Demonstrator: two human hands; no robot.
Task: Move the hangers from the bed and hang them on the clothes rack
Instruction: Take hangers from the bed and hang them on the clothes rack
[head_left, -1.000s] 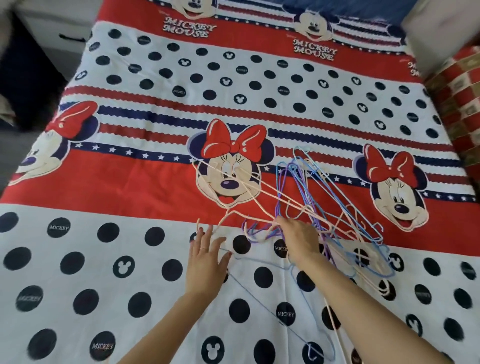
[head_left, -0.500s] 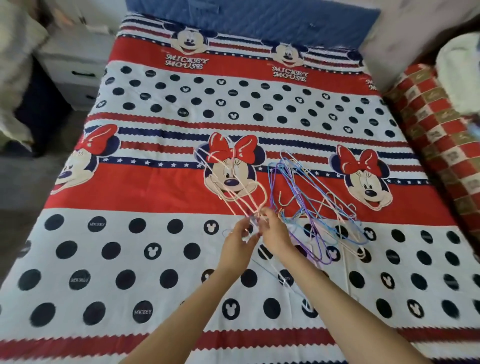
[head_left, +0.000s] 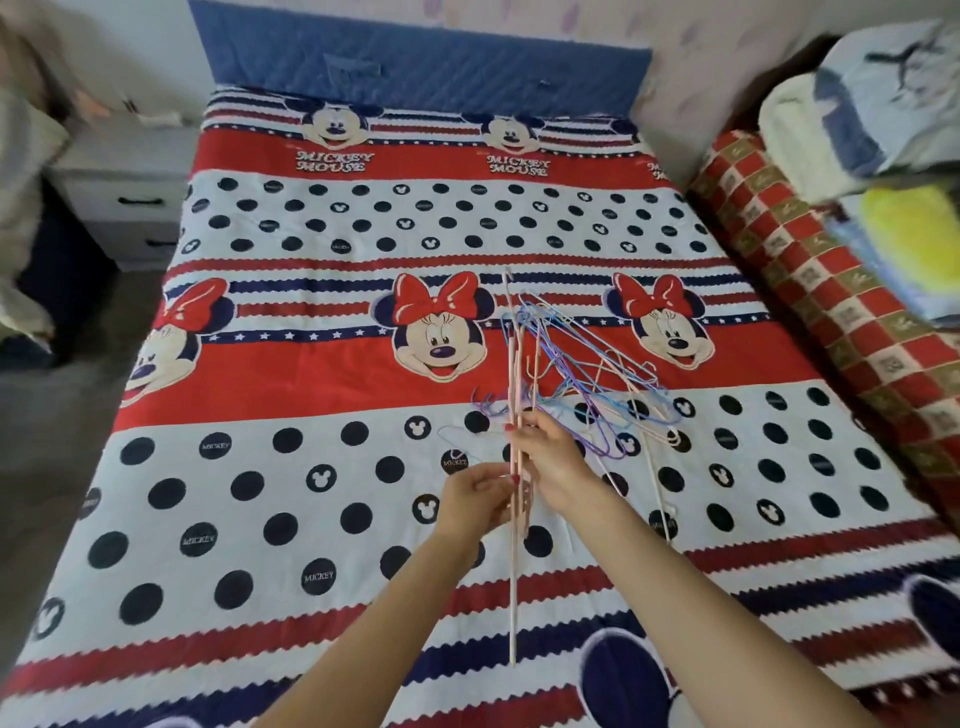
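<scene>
— Where, the hangers (head_left: 587, 384)?

— Tangled in a loose heap on the bed (head_left: 311, 467), right of centre, across the red band and the near dotted band. Thin wire, pink, blue and purple, hooks and shoulders crossed through one another. A few pink hangers (head_left: 515, 374) already lifted out, standing almost upright, one long pink bar hanging down toward the near edge.

— And the hands?

— Close together over the dotted band, both clamped on that pink bunch. Right hand (head_left: 550, 457) pinching the wires higher up, fingers curled round them. Left hand (head_left: 475, 496) just below, pinching the same wires from the left side.

— Heavy?

— Hardly, judging by the thin wire. Light and springy, probably smooth-coated and a bit slippery. Likely to snag, though: hooks catching on neighbours, dragging half the heap along.

— So where to take hold?

— Best at the necks, right under the hooks, several gathered in one fist, hooks all facing one way. Holding by a bottom bar probably lets them swing and fan out. Better to shake loose before pulling clear.

— Any rack in sight?

— None. Only a white drawer unit (head_left: 130, 202) far left and a checked blanket (head_left: 810, 291) along the right side.
</scene>
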